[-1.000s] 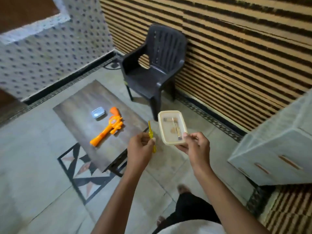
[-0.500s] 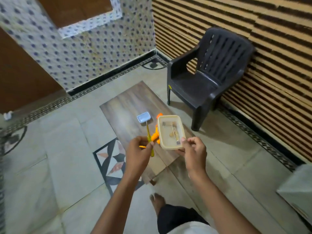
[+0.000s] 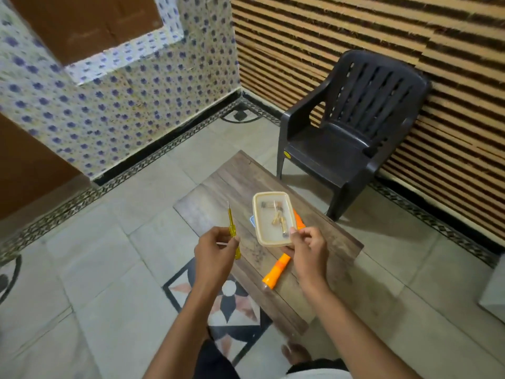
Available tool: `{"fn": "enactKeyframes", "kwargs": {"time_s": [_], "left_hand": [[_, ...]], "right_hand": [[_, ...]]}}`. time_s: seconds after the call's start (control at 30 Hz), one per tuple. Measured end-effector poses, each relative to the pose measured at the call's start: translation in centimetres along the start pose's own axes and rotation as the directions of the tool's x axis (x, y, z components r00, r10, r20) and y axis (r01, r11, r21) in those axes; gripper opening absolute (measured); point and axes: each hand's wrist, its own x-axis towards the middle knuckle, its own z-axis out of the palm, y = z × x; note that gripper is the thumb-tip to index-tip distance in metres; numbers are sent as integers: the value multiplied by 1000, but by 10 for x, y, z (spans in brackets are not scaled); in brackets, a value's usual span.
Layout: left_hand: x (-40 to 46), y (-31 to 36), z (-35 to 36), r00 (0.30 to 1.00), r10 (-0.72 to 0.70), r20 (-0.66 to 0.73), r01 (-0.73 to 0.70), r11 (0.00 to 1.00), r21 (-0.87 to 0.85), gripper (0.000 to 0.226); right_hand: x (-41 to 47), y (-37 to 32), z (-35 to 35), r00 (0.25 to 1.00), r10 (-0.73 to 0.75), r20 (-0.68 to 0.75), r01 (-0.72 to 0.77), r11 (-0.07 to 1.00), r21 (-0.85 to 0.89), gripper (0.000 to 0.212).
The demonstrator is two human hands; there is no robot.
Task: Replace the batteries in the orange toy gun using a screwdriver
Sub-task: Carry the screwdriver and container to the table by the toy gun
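Observation:
My left hand (image 3: pixel 216 246) pinches a yellow screwdriver (image 3: pixel 232 228) with its tip pointing up and away. My right hand (image 3: pixel 308 246) grips the near edge of a cream plastic container (image 3: pixel 259 214) that has batteries and small metal parts inside. Both are held in the air over a low wooden table (image 3: pixel 336 242). The orange toy gun (image 3: pixel 276 270) lies on that table, mostly hidden behind the container and my right hand; its barrel end shows toward me. A small blue box peeks out at the container's left edge (image 3: pixel 252 220).
A black plastic chair (image 3: pixel 352 132) stands past the table's far right corner against a striped wall. A tiled wall and a brown door are on the left. My foot (image 3: pixel 295 352) is on the floor near the table's near corner. A pale cabinet edge (image 3: pixel 494 291) sits far right.
The view has swung left and come closer to the table. Both hands with screwdriver and container now hang over the table, and the container covers most of the toy gun.

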Motion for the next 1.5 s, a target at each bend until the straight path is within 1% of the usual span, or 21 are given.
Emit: {"fn": "enactKeyframes", "kwargs": {"time_s": [0.1,0.2,0.3,0.43,0.5,0.57,0.67,0.77,0.87,0.97,1.03,1.17,1.23,1.33,1.43,1.5], "left_hand": [[41,-6,-32,993,48,106,-53,998,45,10],[81,-11,-63,968,85,238,-112,988,105,8],[124,-15,-84,936,95,340,-158,974,161,8],[176,-22,-90,899,104,425,-215,951,222,15],[203,-29,-83,895,91,436,-221,941,257,19],[230,-35,-73,901,46,432,-181,943,278,22],[267,-46,-51,897,-22,442,-140,933,330,19],[304,-59,-29,899,-70,433,-116,914,388,18],[344,-76,-5,900,-133,414,-68,897,436,11],[382,-97,21,880,-212,425,-5,891,453,24],[405,-111,35,875,-230,426,7,885,465,24],[448,-141,67,863,-222,454,-90,817,569,13],[466,-155,83,847,-213,486,-159,771,616,11],[488,-176,99,830,-204,519,-247,701,670,21],[506,-192,116,837,-161,523,-297,668,682,17],[514,-200,124,830,-156,536,-327,643,693,15]], "right_hand": [[-10,2,41,994,34,-103,-30,999,38,12],[-25,5,85,971,125,-206,-95,984,147,14],[-32,6,128,926,219,-307,-145,959,245,19],[-21,19,170,850,367,-377,-239,908,345,26],[-6,28,188,807,425,-409,-272,883,381,25],[12,35,205,779,459,-427,-303,872,385,24],[46,54,229,732,521,-439,-373,846,381,23],[81,75,246,715,574,-398,-428,811,400,21],[116,99,261,692,595,-409,-472,802,367,21],[148,125,279,644,618,-451,-510,786,348,25],[167,139,291,613,653,-445,-528,757,384,27],[208,173,312,560,684,-467,-542,729,419,29],[229,192,322,553,675,-488,-539,737,408,31],[251,212,329,567,643,-515,-549,761,345,31],[264,226,335,571,619,-539,-557,775,299,30],[266,233,339,566,606,-559,-572,777,262,30]]}}
